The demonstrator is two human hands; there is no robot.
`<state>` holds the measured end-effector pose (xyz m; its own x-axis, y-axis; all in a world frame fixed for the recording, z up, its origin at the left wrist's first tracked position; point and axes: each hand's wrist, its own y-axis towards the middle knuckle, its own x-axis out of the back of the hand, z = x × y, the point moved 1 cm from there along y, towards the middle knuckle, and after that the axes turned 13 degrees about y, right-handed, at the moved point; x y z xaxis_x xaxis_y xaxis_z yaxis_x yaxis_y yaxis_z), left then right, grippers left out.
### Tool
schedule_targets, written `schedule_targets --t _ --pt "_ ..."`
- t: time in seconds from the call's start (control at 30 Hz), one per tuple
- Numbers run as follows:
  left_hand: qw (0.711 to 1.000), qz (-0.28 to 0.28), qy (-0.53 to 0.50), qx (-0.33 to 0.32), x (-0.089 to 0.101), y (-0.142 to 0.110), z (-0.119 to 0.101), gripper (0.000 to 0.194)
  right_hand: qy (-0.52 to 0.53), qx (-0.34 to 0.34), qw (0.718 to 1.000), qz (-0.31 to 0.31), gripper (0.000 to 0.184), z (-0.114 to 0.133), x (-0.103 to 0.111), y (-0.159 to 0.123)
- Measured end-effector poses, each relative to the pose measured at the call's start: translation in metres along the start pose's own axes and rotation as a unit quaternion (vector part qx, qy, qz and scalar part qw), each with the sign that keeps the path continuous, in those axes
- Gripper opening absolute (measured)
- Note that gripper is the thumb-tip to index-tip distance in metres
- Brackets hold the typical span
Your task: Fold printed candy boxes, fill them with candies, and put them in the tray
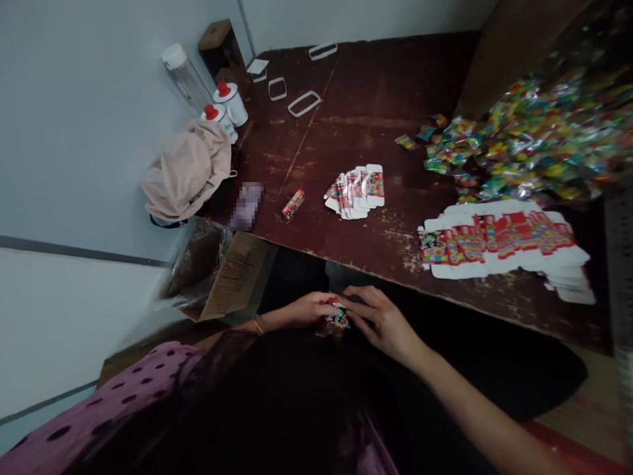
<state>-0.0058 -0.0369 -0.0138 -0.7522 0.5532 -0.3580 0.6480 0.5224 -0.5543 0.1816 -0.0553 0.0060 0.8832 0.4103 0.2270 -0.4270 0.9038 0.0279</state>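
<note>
Both my hands meet below the table's front edge, over my lap. My left hand [310,307] and my right hand [380,318] are closed together on a small colourful printed carton [336,322]. On the dark wooden table [356,119] lies a fanned pile of flat carton blanks [357,191]. A bigger stack of flat printed blanks [499,245] lies at the right near the edge. One folded small box [293,204] sits alone left of the fan.
A heap of shiny wrapped candies [534,138] fills the table's right back. A beige cloth [190,170], two red-capped white bottles [230,102] and a clear bottle [185,76] stand at the left. An open cardboard box [232,277] with a plastic liner sits below the table's left corner.
</note>
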Motion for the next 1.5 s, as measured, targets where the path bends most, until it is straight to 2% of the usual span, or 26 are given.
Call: schedule_targets --t 0.03,0.1,0.17,0.23,0.33,0.4,0.43,0.47,0.53,0.6,0.67,0.73,0.8,0.87,0.93,1.0,1.07,1.17,1.3,1.33,1.37,1.4,1.47,1.5 --pt "0.999 -0.026 -0.016 -0.024 -0.001 0.002 -0.003 0.036 0.041 -0.022 0.998 -0.047 0.036 -0.002 -0.008 -0.001" --pt "0.988 -0.106 -0.062 -0.099 0.002 0.007 -0.015 0.041 0.165 -0.07 0.975 -0.129 0.057 -0.007 -0.023 0.001" --pt "0.966 -0.176 -0.086 -0.168 0.011 0.011 -0.031 0.046 0.275 -0.121 0.945 -0.127 0.06 -0.01 -0.026 0.007" --pt "0.964 -0.181 -0.032 -0.19 0.024 0.015 -0.048 0.047 0.296 -0.149 0.936 -0.12 0.05 -0.01 -0.009 0.019" --pt "0.976 -0.054 0.157 -0.143 0.038 0.022 -0.067 0.042 0.183 -0.129 0.973 -0.054 0.039 -0.008 0.048 0.051" --pt "0.968 0.018 0.224 -0.115 0.039 0.031 -0.075 0.041 0.016 -0.1 0.994 -0.037 0.035 -0.01 0.101 0.084" --pt "0.97 0.034 0.216 -0.109 0.037 0.038 -0.077 0.043 -0.08 -0.082 0.991 -0.072 0.034 -0.013 0.13 0.103" --pt "0.976 0.042 0.185 -0.107 0.033 0.046 -0.079 0.047 -0.188 -0.077 0.967 -0.156 0.033 -0.017 0.158 0.121" --pt "0.988 0.06 0.099 -0.107 0.024 0.063 -0.08 0.055 -0.25 -0.077 0.933 -0.248 0.039 -0.027 0.205 0.154" --pt "0.991 0.07 0.034 -0.111 0.016 0.077 -0.08 0.058 -0.268 -0.08 0.918 -0.282 0.036 -0.038 0.234 0.176" --pt "0.991 0.054 0.004 -0.121 0.014 0.083 -0.08 0.057 -0.262 -0.08 0.918 -0.286 0.027 -0.047 0.242 0.187" --pt "0.992 0.014 -0.009 -0.129 0.018 0.082 -0.081 0.055 -0.239 -0.077 0.925 -0.286 0.022 -0.052 0.234 0.187" --pt "0.991 -0.023 -0.011 -0.13 0.025 0.077 -0.083 0.053 -0.199 -0.073 0.933 -0.29 0.027 -0.053 0.215 0.179" --pt "0.992 -0.041 -0.004 -0.121 0.032 0.074 -0.085 0.052 -0.149 -0.07 0.945 -0.284 0.037 -0.048 0.187 0.164" --pt "0.993 -0.044 0.011 -0.112 0.034 0.073 -0.086 0.052 -0.071 -0.059 0.963 -0.253 0.043 -0.04 0.152 0.146" --pt "0.992 -0.043 0.035 -0.113 0.031 0.075 -0.086 0.052 0.007 -0.026 0.976 -0.217 0.042 -0.028 0.116 0.128" --pt "0.989 -0.054 0.063 -0.119 0.025 0.077 -0.084 0.053 0.042 0.011 0.978 -0.205 0.035 -0.017 0.089 0.115" --pt "0.986 -0.069 0.107 -0.112 0.018 0.074 -0.08 0.056 -0.036 0.031 0.982 -0.181 0.028 -0.005 0.076 0.105" --pt "0.98 -0.065 0.139 -0.126 0.014 0.064 -0.071 0.052 -0.077 0.001 0.997 -0.013 0.036 0.003 0.079 0.098" --pt "0.979 -0.069 0.139 -0.134 0.014 0.062 -0.068 0.054 -0.071 0.001 0.997 0.003 0.036 0.005 0.078 0.095" --pt "0.978 -0.077 0.133 -0.142 0.014 0.06 -0.067 0.055 -0.067 0.009 0.998 -0.013 0.034 0.006 0.077 0.092" --pt "0.978 -0.085 0.121 -0.146 0.014 0.06 -0.065 0.056 -0.063 0.022 0.996 -0.06 0.032 0.007 0.074 0.088" --pt "0.983 -0.096 0.081 -0.137 0.014 0.059 -0.062 0.064 -0.02 0.034 0.978 -0.205 0.032 0.008 0.068 0.08" --pt "0.985 -0.099 0.063 -0.127 0.014 0.059 -0.062 0.072 0.031 0.015 0.965 -0.26 0.033 0.006 0.065 0.076"
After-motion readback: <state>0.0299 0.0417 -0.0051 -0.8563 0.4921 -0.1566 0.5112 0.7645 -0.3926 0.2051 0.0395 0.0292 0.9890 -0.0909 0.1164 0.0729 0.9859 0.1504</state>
